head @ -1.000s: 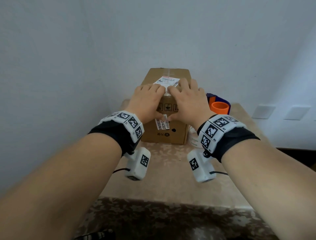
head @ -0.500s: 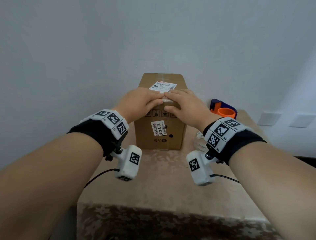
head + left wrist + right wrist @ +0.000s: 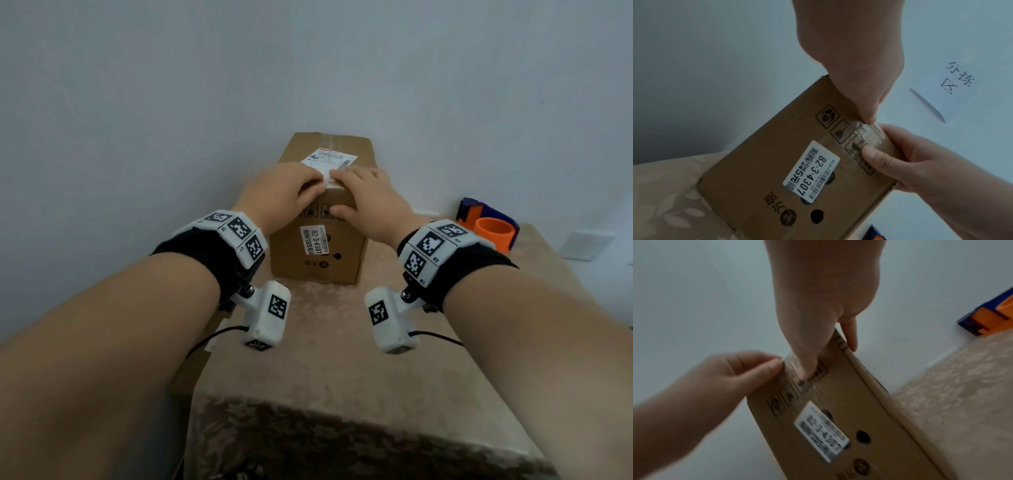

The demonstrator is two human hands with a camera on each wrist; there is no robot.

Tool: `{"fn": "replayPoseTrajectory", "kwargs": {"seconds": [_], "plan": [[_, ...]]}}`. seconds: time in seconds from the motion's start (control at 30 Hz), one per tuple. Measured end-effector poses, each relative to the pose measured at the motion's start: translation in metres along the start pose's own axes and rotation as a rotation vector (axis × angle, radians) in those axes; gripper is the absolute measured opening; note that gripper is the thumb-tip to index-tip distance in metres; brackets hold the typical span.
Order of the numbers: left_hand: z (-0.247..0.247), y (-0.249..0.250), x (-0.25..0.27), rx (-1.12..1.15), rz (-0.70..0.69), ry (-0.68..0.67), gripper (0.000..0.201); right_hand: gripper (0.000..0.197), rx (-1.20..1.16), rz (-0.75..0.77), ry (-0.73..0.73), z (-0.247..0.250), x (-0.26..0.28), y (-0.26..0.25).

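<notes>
A brown cardboard box (image 3: 315, 270) stands on the table against the wall, with a white shipping label (image 3: 332, 159) on its top. A strip of clear tape (image 3: 867, 136) runs over the top front edge and lies crinkled on the front face. My left hand (image 3: 294, 192) sits at that edge with curled fingers (image 3: 764, 368) that pinch the tape. My right hand (image 3: 363, 192) grips the same edge: its thumb (image 3: 875, 155) presses the tape on the front face and its fingers lie over the top.
The table (image 3: 325, 359) has a beige patterned cloth. An orange and blue tape dispenser (image 3: 489, 229) stands at the back right by the wall. A paper note (image 3: 949, 87) with handwriting is stuck to the wall behind the box. White wall plates (image 3: 587, 245) are at the right.
Both hands have slid from flat on the box's top back to its front edge, and the thumbs have come down onto the front face. The box has stayed in place.
</notes>
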State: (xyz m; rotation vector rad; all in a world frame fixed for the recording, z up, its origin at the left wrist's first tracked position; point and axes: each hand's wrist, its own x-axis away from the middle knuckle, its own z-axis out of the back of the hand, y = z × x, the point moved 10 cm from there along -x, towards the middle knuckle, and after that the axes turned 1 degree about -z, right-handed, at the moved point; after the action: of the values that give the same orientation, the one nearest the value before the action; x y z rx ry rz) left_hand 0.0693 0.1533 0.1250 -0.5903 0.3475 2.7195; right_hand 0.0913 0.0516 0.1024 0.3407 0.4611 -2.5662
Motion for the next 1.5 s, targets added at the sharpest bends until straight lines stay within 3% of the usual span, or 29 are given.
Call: {"fn": "replayPoseTrajectory", "kwargs": {"seconds": [0.07, 0.23, 0.53, 0.83, 0.97, 1.17, 1.3, 1.33, 1.43, 1.5], "plan": [[0.001, 0.004, -0.001, -0.025, 0.009, -0.017, 0.031, 0.06, -0.009, 0.004, -0.053, 0.004, 0.001, 0.002], [0.014, 0.025, 0.001, -0.043, 0.028, 0.021, 0.031, 0.058, -0.061, -0.067, -0.006, 0.035, 0.03, 0.02], [-0.001, 0.122, 0.001, 0.073, -0.092, 0.023, 0.031, 0.062, -0.135, -0.321, -0.015, 0.077, 0.115, 0.098], [-0.113, 0.179, 0.003, 0.122, -0.098, -0.234, 0.033, 0.05, -0.401, -0.641, 0.042, 0.032, 0.197, 0.188], [-0.17, 0.192, 0.01, 0.087, -0.093, -0.454, 0.038, 0.051, -0.487, -0.719, 0.042, 0.007, 0.207, 0.208], [-0.194, 0.2, 0.009, 0.04, -0.105, -0.506, 0.03, 0.079, -0.55, -0.716, -0.074, -0.022, 0.209, 0.198], [-0.17, 0.199, 0.014, 0.341, -0.067, -0.446, 0.021, 0.097, -0.68, -0.636, 0.007, -0.014, 0.2, 0.185], [-0.16, 0.197, 0.018, 0.433, -0.058, -0.418, 0.019, 0.097, -0.694, -0.593, 0.042, -0.01, 0.197, 0.181], [-0.136, 0.183, 0.032, 0.63, 0.02, -0.324, 0.019, 0.064, -0.64, -0.508, 0.057, -0.001, 0.189, 0.162], [-0.129, 0.173, 0.04, 0.683, 0.07, -0.288, 0.019, 0.057, -0.609, -0.458, 0.067, 0.002, 0.183, 0.151]]}}
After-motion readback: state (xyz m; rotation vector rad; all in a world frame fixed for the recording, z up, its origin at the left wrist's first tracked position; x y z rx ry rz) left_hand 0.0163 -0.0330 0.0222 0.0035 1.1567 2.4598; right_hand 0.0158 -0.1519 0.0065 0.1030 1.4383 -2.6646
